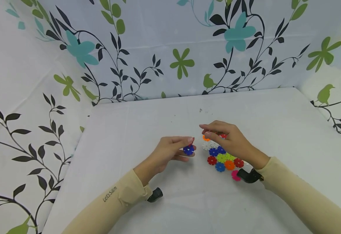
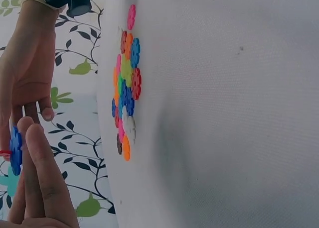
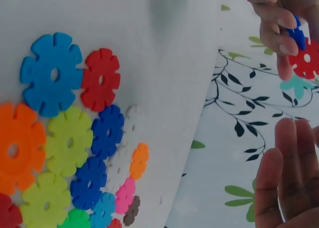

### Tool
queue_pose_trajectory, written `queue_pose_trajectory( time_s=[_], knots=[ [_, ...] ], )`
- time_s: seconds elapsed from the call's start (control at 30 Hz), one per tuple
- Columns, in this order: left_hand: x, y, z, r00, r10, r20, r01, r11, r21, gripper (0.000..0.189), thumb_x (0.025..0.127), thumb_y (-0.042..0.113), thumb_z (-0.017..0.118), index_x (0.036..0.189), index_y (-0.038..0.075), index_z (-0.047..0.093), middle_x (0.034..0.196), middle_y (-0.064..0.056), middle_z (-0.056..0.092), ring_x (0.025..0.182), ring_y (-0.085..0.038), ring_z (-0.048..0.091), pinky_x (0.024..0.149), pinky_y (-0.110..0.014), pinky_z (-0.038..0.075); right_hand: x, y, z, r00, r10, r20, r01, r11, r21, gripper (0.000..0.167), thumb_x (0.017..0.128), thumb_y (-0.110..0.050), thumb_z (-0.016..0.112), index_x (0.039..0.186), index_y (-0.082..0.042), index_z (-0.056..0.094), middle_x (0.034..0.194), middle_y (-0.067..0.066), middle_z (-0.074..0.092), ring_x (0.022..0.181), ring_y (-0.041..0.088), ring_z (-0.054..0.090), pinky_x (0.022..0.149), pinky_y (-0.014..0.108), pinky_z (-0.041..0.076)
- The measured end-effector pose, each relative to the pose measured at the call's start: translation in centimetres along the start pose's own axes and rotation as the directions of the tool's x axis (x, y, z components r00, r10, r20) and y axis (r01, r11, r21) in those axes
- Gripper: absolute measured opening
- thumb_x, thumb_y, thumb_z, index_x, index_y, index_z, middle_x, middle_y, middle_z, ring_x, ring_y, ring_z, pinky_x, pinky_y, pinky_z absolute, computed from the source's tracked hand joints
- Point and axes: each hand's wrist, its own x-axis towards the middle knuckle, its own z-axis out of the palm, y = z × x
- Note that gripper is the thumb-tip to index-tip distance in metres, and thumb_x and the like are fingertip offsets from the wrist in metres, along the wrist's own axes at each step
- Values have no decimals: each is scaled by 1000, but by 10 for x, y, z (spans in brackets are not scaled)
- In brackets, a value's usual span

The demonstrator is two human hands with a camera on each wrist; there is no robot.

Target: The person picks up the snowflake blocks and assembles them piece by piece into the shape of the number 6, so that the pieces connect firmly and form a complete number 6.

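In the head view my left hand [image 1: 167, 150] pinches a blue notched flower disc [image 1: 188, 149]. Slotted crosswise into it is a red notched disc [image 3: 306, 58], seen best in the right wrist view, where the blue one [image 3: 297, 34] shows edge-on. My right hand [image 1: 227, 138] hovers to the right of that pair with fingers extended and holds nothing. Beneath it many flower discs lie spread on the table, among them an orange disc [image 1: 229, 165], a light blue disc [image 3: 52, 74] and a yellow-green disc [image 3: 69, 141]. The right hand and forearm hide part of this group in the head view.
A white cloth [image 1: 123, 130] covers the table. Patterned fabric with leaves and flowers [image 1: 158, 48] hangs behind and at both sides. Black wrist devices sit at the left cuff [image 1: 155, 195] and the right cuff [image 1: 250, 175], close to a pink disc [image 1: 235, 175].
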Motion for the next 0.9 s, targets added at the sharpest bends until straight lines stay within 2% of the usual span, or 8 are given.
queue_pose_trajectory(
  time_s=[0.13,0.23,0.43,0.53,0.67,0.77,0.9],
  knots=[
    [0,-2,-3,1000,13,-20,-13,1000,-3,53,93,47,71,129,9,69,116,-13,73,100,-24,73,85,-35,58,-2,6,-6,998,24,-52,-25,1000,-8,36,102,-15,63,138,-17,65,114,-5,69,103,11,64,83,30,57],
    [0,-3,-6,999,29,-36,-29,1000,-6,50,95,45,70,132,11,68,117,-11,72,105,-22,70,87,-36,58,-4,10,-10,996,36,-87,-37,999,-6,38,102,-13,62,140,-16,63,117,-3,68,104,13,64,85,25,55],
    [-2,-2,-9,997,41,-59,-44,998,-47,45,97,37,69,133,11,67,120,-10,72,110,-23,67,90,-37,56,-8,17,-18,986,88,-143,-81,995,58,40,102,-11,61,141,-16,61,123,5,66,102,24,69,83,23,56],
    [-1,-4,-10,997,39,-64,-44,996,-77,45,97,35,69,134,9,67,120,-11,71,110,-24,67,92,-37,56,-10,20,-23,978,106,-177,-97,994,59,38,103,-11,60,141,-14,61,126,8,66,99,17,69,81,23,56],
    [-1,-4,-12,997,26,-69,-34,993,-117,46,97,33,70,135,8,65,120,-11,71,113,-32,66,95,-36,54,-14,27,-32,968,126,-215,-122,992,31,36,104,-12,59,140,-10,61,128,12,65,96,3,67,81,18,54],
    [-1,-4,-13,998,22,-64,-31,989,-144,47,97,32,71,135,5,64,122,-14,70,117,-36,64,95,-34,54,-17,33,-38,961,142,-237,-143,990,14,36,104,-14,58,140,-9,61,127,13,65,94,2,67,80,16,53],
    [0,-5,-15,997,32,-64,-43,985,-167,46,96,30,72,131,1,66,125,-19,68,113,-33,66,98,-37,52,-20,42,-44,951,166,-260,-172,985,1,37,105,-16,58,140,-8,61,127,15,65,94,3,67,78,15,53]
  ],
)
